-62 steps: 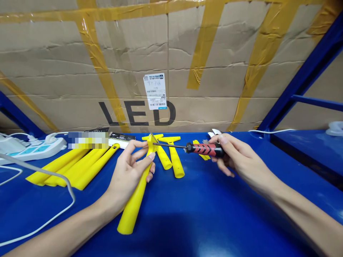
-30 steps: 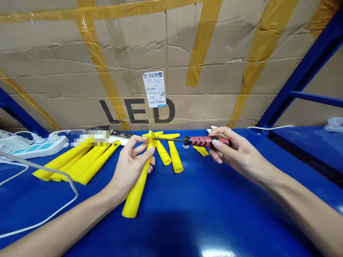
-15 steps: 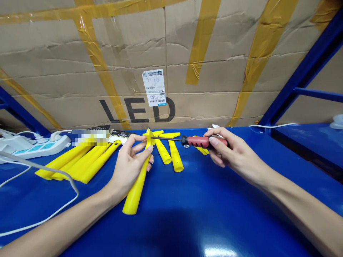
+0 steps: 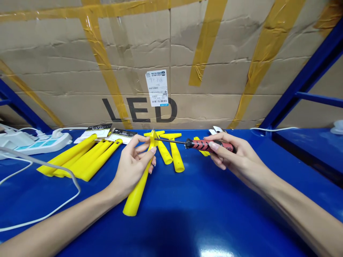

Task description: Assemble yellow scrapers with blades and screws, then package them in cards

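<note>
My left hand is closed round the neck of a yellow plastic scraper handle, its hollow end tilted down toward me. In my right hand is a screwdriver with a red and black grip, held level by the fingers. The screwdriver's thin shaft points left, its tip at the head of the yellow handle; the exact contact is too small to make out. Just behind lie two more T-shaped yellow handles. Small yellow strips rest partly behind the screwdriver.
Several yellow handles with card tags lie at left on the blue surface. A white power strip and a looping white cable are farther left. A large cardboard box stands behind, between blue posts.
The view has shifted slightly. The screwdriver grip has turned, showing a different side of its pattern. Both hands keep their holds, with the shaft still against the handle's head.
</note>
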Motion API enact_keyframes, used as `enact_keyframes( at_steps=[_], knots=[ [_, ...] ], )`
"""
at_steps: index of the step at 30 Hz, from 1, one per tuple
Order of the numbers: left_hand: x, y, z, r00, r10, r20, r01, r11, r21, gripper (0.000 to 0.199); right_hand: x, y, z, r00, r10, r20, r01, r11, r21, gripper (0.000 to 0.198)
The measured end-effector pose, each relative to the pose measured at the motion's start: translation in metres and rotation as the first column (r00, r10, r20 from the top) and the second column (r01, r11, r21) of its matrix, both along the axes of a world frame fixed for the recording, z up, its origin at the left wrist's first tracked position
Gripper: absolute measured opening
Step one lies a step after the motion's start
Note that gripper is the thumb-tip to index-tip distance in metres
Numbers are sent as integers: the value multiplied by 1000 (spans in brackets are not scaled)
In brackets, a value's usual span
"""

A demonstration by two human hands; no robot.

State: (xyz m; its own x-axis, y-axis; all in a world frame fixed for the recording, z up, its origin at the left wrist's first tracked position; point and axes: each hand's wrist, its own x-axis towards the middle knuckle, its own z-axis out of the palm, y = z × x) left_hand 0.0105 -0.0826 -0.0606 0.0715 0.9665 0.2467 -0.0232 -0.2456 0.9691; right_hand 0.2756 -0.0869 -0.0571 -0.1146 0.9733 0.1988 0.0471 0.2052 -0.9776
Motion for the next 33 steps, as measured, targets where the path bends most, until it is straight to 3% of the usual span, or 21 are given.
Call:
enact_keyframes(
  at_steps=[4, 9, 12, 14, 17, 20, 24, 27, 29, 31, 33],
  knots=[
    [1, -3, 3, 1000, 15, 2, -15, 999, 33, 34, -7, 0, 1, 974, -28, -223, -27, 971, -238, 33],
    [-2, -2, 6, 1000, 0, -30, 2, 998, 64, 31, -6, 4, 3, 935, -76, -346, -67, 921, -384, 32],
    [-3, 4, 12, 999, -3, -46, 7, 997, 79, 35, 0, 5, 6, 959, -47, -279, -61, 928, -368, 36],
    [-3, 10, 16, 998, -9, -59, 14, 996, 90, 37, 4, 4, 9, 979, 55, -198, -121, 932, -342, 37],
    [-2, 18, 22, 993, -27, -111, 41, 991, 127, 39, 9, -1, 15, 952, 267, -151, -305, 878, -368, 43],
    [4, 27, 27, 984, -28, -174, 51, 991, 127, 41, 12, -5, 21, 915, 334, -225, -397, 845, -359, 48],
    [19, 37, 33, 984, -27, -174, 40, 997, 70, 44, 25, -3, 29, 926, 226, -302, -291, 938, -188, 40],
    [35, 40, 37, 982, -80, -172, 74, 996, -40, 48, 39, 4, 30, 984, 69, -163, -81, 994, -70, 32],
    [47, 39, 38, 970, -144, -198, 124, 986, -111, 51, 46, 8, 26, 992, -92, 85, 89, 995, 35, 28],
    [58, 38, 37, 953, -216, -213, 185, 970, -157, 54, 48, 11, 20, 882, -239, 406, 185, 968, 169, 19],
    [68, 38, 34, 939, -272, -211, 235, 954, -188, 55, 45, 12, 12, 769, -253, 588, 148, 964, 221, 15]
  ],
)
